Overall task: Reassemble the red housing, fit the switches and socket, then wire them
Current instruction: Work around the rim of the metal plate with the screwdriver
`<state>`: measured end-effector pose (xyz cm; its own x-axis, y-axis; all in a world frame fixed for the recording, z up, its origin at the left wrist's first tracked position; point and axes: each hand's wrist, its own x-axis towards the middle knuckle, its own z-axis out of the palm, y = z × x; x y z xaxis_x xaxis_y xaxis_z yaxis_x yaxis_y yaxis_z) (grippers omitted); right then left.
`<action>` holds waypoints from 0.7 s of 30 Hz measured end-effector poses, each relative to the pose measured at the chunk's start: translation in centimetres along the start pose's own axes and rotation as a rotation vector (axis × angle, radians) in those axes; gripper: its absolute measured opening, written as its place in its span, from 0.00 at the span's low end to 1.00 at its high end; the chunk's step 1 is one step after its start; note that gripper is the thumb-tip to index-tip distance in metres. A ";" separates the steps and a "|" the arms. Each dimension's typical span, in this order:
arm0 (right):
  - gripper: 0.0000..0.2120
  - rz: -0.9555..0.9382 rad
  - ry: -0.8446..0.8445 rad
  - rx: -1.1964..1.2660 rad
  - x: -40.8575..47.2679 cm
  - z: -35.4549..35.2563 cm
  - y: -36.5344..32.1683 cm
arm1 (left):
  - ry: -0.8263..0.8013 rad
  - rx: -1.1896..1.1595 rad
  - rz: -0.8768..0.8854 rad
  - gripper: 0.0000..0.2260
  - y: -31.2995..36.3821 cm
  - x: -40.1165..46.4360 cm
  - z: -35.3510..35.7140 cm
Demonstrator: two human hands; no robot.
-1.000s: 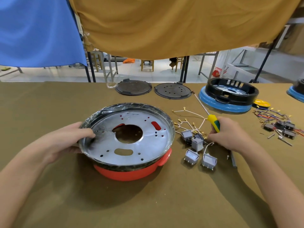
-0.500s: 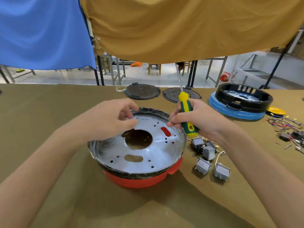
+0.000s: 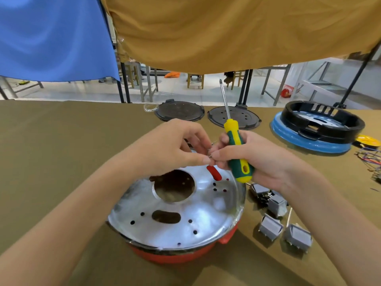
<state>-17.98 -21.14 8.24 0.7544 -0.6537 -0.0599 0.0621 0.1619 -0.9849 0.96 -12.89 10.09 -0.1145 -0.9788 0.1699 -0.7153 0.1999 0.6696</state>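
- Since half a second ago both hands have risen off the plate and drawn together, and the screwdriver (image 3: 237, 150) has tilted so its shaft points up and away.
- The red housing (image 3: 181, 255) sits on the table (image 3: 61, 151) below and nearer than the fingertips, capped by a silver metal plate (image 3: 185, 219) with a round centre hole.
- The left hand (image 3: 171, 147) hovers over the plate's far edge, thumb and forefinger closed together on something tiny; what it is cannot be made out.
- The right hand (image 3: 253, 159) has its fingers curled round the green-and-yellow screwdriver handle, and its fingertips meet those of the left hand.
- Grey switches (image 3: 284, 221) lie on the table just right of the housing, below the right hand.
- Beyond the fingertips lie two dark round discs (image 3: 206, 113).
- Further right stands a black ring on a blue base (image 3: 317, 129).
- A bundle of coloured wires (image 3: 371, 157) lies at the right edge.
- Blue and mustard cloths (image 3: 185, 34) hang above.
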 end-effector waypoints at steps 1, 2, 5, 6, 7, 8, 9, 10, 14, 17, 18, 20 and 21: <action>0.17 0.002 0.007 0.042 0.0 0.0 0.1 | 0.016 -0.032 0.017 0.08 -0.1 0.1 0.3; 0.17 0.003 0.013 0.088 0.1 0.0 0.2 | 0.036 -0.053 0.029 0.08 -0.2 0.1 0.5; 0.17 0.007 0.022 0.205 0.1 -0.1 0.3 | 0.122 -0.056 0.076 0.08 -0.2 0.1 0.6; 0.17 0.010 0.029 0.218 0.1 -0.1 0.4 | 0.146 -0.045 0.092 0.07 -0.2 0.1 0.7; 0.16 0.015 0.038 0.223 0.2 -0.2 0.4 | 0.165 -0.038 0.104 0.06 -0.2 0.1 0.8; 0.16 0.017 0.045 0.224 0.2 -0.2 0.5 | 0.180 -0.045 0.110 0.06 -0.1 0.0 0.9; 0.16 0.017 0.051 0.216 0.2 -0.1 0.5 | 0.192 -0.057 0.112 0.05 -0.1 0.0 1.0; 0.15 0.013 0.055 0.200 0.2 0.0 0.5 | 0.205 -0.058 0.116 0.04 -0.2 0.0 1.1; 0.11 -0.008 0.089 0.046 0.0 0.1 0.2 | 0.217 -0.011 0.129 0.02 -0.2 0.0 0.7; 0.15 -0.111 0.144 -0.438 -0.8 -0.8 -1.1 | 0.186 -0.021 0.118 0.02 -0.5 -0.3 -1.1; 0.17 -0.165 0.147 -0.641 -1.1 -1.3 -1.7 | 0.187 -0.026 0.112 0.02 -0.8 -0.4 -1.9; 0.19 -0.252 0.133 -1.017 -1.8 -2.3 -2.6 | 0.192 -0.057 0.088 0.02 -1.4 -0.7 -3.1; 0.18 -0.274 0.123 -1.131 -2.1 -2.7 -3.0 | 0.195 -0.076 0.074 0.03 -1.7 -0.8 -3.5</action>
<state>-21.55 -22.23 10.85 0.7338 -0.6418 0.2228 -0.4510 -0.7054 -0.5469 4.68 -12.26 11.41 -0.0239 -0.9357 0.3520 -0.6550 0.2807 0.7016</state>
